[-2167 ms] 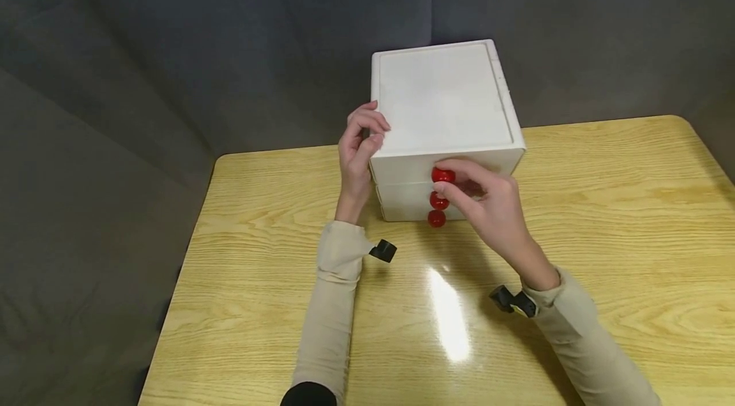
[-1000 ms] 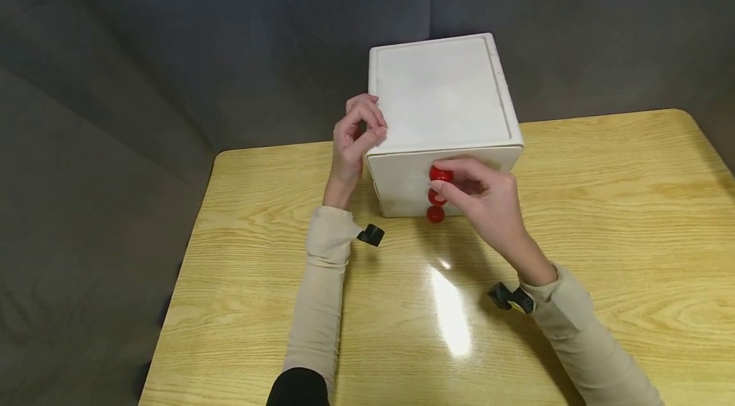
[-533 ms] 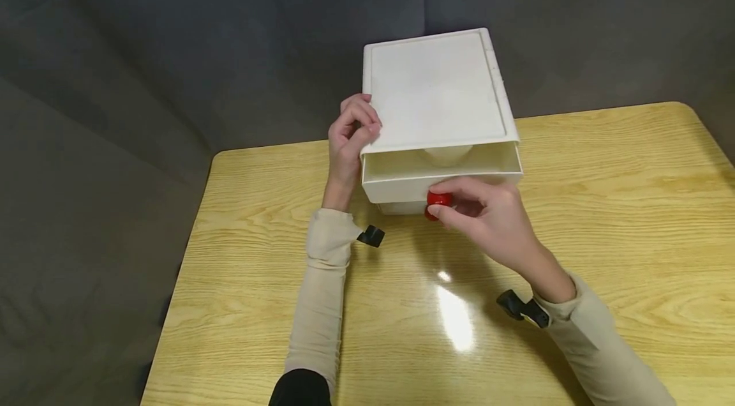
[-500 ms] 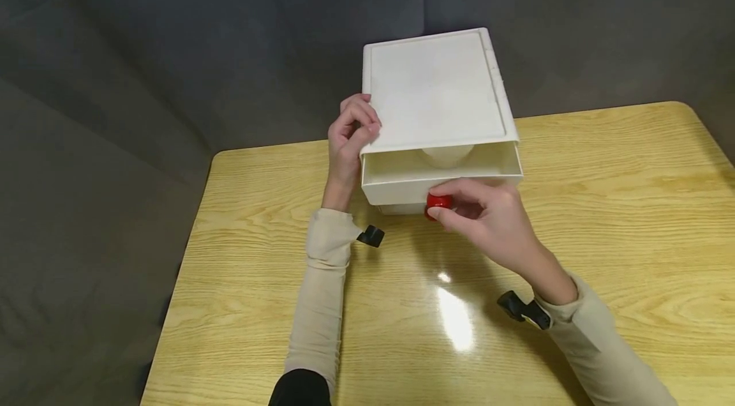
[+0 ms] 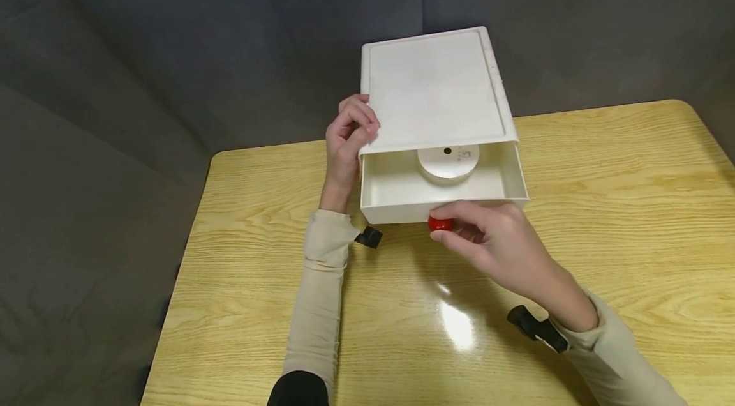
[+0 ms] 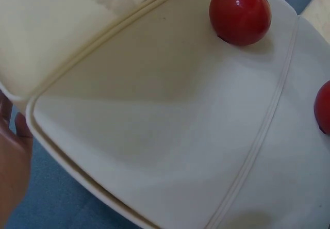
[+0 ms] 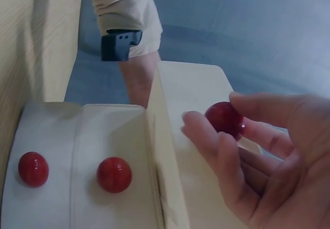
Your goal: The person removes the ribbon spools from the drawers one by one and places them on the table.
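Note:
A white drawer cabinet (image 5: 436,90) stands on the table, its top drawer (image 5: 396,213) pulled well out. My right hand (image 5: 499,243) pinches that drawer's round red knob (image 5: 440,223) between thumb and fingers, also seen in the right wrist view around the red knob (image 7: 225,119). My left hand (image 5: 350,144) holds the cabinet's front left top corner, fingers bent over the edge. Inside the drawer lies a white, round, spool-like disc (image 5: 449,165) with a dark centre hole and small print, its back part hidden under the cabinet top.
Two more red knobs, the middle one (image 7: 114,175) and the lowest (image 7: 33,169), sit on the shut drawers below. The light wooden table (image 5: 252,253) extends to both sides. A dark curtain (image 5: 258,42) hangs right behind the cabinet.
The top drawer, shut at first, has slid out toward me with my right hand on its knob, bringing the white disc into view. My left hand stays at the cabinet's corner.

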The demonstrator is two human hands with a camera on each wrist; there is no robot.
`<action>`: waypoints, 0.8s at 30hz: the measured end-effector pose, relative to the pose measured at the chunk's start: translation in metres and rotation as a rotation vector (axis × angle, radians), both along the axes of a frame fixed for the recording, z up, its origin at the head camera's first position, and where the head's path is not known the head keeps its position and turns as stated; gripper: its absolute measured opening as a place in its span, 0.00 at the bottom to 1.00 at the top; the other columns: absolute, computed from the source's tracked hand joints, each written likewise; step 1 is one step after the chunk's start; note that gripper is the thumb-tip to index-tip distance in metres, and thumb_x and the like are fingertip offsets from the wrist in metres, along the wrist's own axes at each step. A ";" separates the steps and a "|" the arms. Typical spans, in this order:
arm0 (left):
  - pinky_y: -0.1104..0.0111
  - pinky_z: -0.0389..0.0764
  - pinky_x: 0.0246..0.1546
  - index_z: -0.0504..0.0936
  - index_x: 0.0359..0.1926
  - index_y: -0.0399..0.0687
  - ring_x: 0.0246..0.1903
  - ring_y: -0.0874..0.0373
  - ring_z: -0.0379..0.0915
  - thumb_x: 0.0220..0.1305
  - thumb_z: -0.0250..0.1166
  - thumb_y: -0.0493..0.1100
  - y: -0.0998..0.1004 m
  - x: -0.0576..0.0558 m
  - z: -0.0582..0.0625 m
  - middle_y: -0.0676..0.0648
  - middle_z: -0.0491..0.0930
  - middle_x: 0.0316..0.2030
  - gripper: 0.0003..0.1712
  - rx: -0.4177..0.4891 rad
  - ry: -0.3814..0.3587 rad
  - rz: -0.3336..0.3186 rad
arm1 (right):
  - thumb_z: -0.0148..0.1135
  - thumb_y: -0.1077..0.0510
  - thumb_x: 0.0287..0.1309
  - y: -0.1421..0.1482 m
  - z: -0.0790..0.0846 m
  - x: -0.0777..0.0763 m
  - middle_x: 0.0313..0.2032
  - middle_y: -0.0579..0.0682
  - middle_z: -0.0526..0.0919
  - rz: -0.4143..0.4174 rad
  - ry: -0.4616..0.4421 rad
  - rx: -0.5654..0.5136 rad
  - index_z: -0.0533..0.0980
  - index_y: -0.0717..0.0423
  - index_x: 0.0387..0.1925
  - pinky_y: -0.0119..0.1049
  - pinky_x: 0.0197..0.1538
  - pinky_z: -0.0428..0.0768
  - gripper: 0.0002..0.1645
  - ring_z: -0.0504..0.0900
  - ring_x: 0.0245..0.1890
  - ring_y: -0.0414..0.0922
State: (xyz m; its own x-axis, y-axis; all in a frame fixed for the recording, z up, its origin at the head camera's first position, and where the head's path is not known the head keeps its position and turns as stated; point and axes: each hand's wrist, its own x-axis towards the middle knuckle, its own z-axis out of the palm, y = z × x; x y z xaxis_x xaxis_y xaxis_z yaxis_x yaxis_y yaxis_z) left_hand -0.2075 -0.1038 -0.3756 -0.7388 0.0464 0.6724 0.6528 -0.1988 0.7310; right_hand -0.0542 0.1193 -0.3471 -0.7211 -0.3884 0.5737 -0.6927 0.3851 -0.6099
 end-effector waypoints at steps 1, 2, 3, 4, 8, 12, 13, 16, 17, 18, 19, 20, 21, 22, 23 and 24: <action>0.59 0.63 0.68 0.69 0.24 0.30 0.56 0.54 0.67 0.56 0.57 0.36 0.000 0.000 0.000 0.59 0.77 0.30 0.12 0.002 0.000 -0.002 | 0.76 0.71 0.47 0.000 0.000 0.001 0.30 0.45 0.89 0.002 0.002 0.012 0.87 0.58 0.39 0.22 0.26 0.78 0.14 0.79 0.24 0.33; 0.59 0.63 0.68 0.69 0.24 0.30 0.56 0.54 0.67 0.56 0.57 0.36 0.000 0.001 0.000 0.60 0.77 0.30 0.11 0.004 0.001 -0.003 | 0.76 0.71 0.47 0.000 0.001 0.003 0.30 0.45 0.88 0.004 0.002 0.022 0.87 0.58 0.39 0.22 0.26 0.78 0.15 0.78 0.24 0.33; 0.59 0.63 0.68 0.69 0.24 0.30 0.56 0.54 0.67 0.56 0.57 0.36 -0.001 0.001 0.000 0.60 0.77 0.30 0.11 0.006 0.001 -0.003 | 0.76 0.71 0.47 0.000 0.002 0.005 0.30 0.44 0.88 0.008 0.003 0.032 0.87 0.57 0.39 0.23 0.25 0.78 0.15 0.78 0.24 0.32; 0.59 0.63 0.68 0.69 0.23 0.30 0.57 0.54 0.67 0.56 0.57 0.36 -0.001 0.002 0.000 0.60 0.77 0.30 0.11 0.010 0.000 -0.005 | 0.76 0.71 0.46 0.000 0.002 0.006 0.29 0.44 0.88 0.012 0.005 0.041 0.86 0.57 0.39 0.23 0.25 0.78 0.16 0.78 0.23 0.32; 0.58 0.63 0.68 0.68 0.23 0.30 0.56 0.54 0.68 0.56 0.57 0.35 -0.001 0.001 0.000 0.60 0.77 0.30 0.11 0.017 0.008 -0.012 | 0.76 0.71 0.46 0.002 0.004 0.013 0.29 0.44 0.88 0.031 0.010 0.088 0.85 0.56 0.40 0.22 0.26 0.78 0.18 0.80 0.23 0.32; 0.58 0.63 0.68 0.68 0.23 0.30 0.53 0.55 0.69 0.56 0.57 0.35 0.000 -0.001 -0.001 0.60 0.77 0.29 0.11 0.024 0.033 -0.015 | 0.75 0.71 0.47 0.005 0.006 0.019 0.32 0.47 0.89 0.051 0.027 0.140 0.83 0.55 0.42 0.23 0.27 0.81 0.19 0.84 0.24 0.35; 0.58 0.63 0.68 0.68 0.23 0.30 0.52 0.55 0.70 0.56 0.57 0.35 0.000 -0.002 -0.001 0.60 0.77 0.29 0.11 0.026 0.039 -0.015 | 0.75 0.71 0.47 0.005 0.006 0.021 0.32 0.47 0.89 0.054 0.035 0.150 0.83 0.55 0.43 0.24 0.28 0.82 0.19 0.85 0.25 0.35; 0.57 0.63 0.68 0.68 0.23 0.30 0.50 0.56 0.70 0.56 0.57 0.35 0.000 -0.002 -0.001 0.60 0.77 0.29 0.11 0.032 0.052 -0.014 | 0.75 0.69 0.48 0.005 0.007 0.025 0.33 0.48 0.90 0.059 0.055 0.186 0.81 0.55 0.43 0.25 0.29 0.84 0.19 0.87 0.26 0.36; 0.57 0.63 0.68 0.68 0.23 0.30 0.50 0.56 0.70 0.56 0.57 0.35 0.000 -0.002 -0.001 0.60 0.77 0.29 0.11 0.033 0.052 -0.015 | 0.74 0.69 0.50 0.005 0.008 0.026 0.33 0.47 0.90 0.059 0.062 0.199 0.81 0.54 0.43 0.26 0.29 0.84 0.18 0.87 0.26 0.36; 0.57 0.63 0.68 0.68 0.23 0.30 0.50 0.56 0.70 0.56 0.57 0.35 0.000 -0.002 -0.001 0.60 0.77 0.29 0.11 0.033 0.053 -0.014 | 0.73 0.67 0.52 0.005 0.009 0.027 0.33 0.47 0.89 0.057 0.070 0.212 0.81 0.54 0.43 0.26 0.29 0.84 0.16 0.87 0.26 0.36; 0.57 0.63 0.68 0.68 0.23 0.30 0.50 0.56 0.70 0.56 0.57 0.35 0.000 -0.002 -0.001 0.60 0.77 0.29 0.11 0.031 0.051 -0.013 | 0.73 0.66 0.54 0.005 0.010 0.029 0.33 0.46 0.89 0.054 0.077 0.228 0.80 0.54 0.43 0.27 0.29 0.84 0.15 0.86 0.26 0.35; 0.57 0.63 0.68 0.68 0.23 0.30 0.51 0.56 0.70 0.56 0.57 0.35 0.000 -0.002 -0.001 0.60 0.77 0.29 0.11 0.030 0.049 -0.013 | 0.72 0.65 0.56 0.005 0.011 0.030 0.32 0.45 0.89 0.051 0.083 0.244 0.80 0.53 0.43 0.27 0.28 0.84 0.13 0.85 0.26 0.34; 0.57 0.63 0.68 0.68 0.23 0.30 0.51 0.56 0.70 0.57 0.57 0.35 0.000 -0.002 -0.001 0.60 0.77 0.29 0.11 0.030 0.047 -0.013 | 0.70 0.63 0.58 0.006 0.012 0.031 0.32 0.44 0.88 0.051 0.089 0.257 0.80 0.53 0.43 0.28 0.28 0.84 0.12 0.84 0.25 0.33; 0.57 0.63 0.68 0.68 0.23 0.30 0.51 0.56 0.70 0.57 0.57 0.35 0.000 -0.001 -0.002 0.60 0.77 0.29 0.11 0.029 0.045 -0.013 | 0.70 0.62 0.60 0.006 0.012 0.032 0.31 0.43 0.88 0.051 0.097 0.268 0.79 0.52 0.43 0.28 0.27 0.83 0.11 0.83 0.25 0.32; 0.57 0.63 0.68 0.68 0.23 0.30 0.51 0.56 0.70 0.57 0.57 0.35 0.000 -0.001 -0.002 0.60 0.77 0.29 0.11 0.028 0.041 -0.013 | 0.69 0.61 0.61 0.006 0.013 0.033 0.30 0.43 0.87 0.049 0.104 0.277 0.79 0.52 0.43 0.29 0.26 0.83 0.10 0.81 0.24 0.31; 0.57 0.63 0.69 0.68 0.23 0.30 0.51 0.55 0.70 0.57 0.57 0.35 0.000 -0.001 -0.002 0.60 0.77 0.29 0.12 0.029 0.040 -0.014 | 0.69 0.61 0.61 0.006 0.013 0.035 0.29 0.42 0.87 0.049 0.108 0.285 0.79 0.52 0.43 0.28 0.25 0.81 0.10 0.79 0.23 0.30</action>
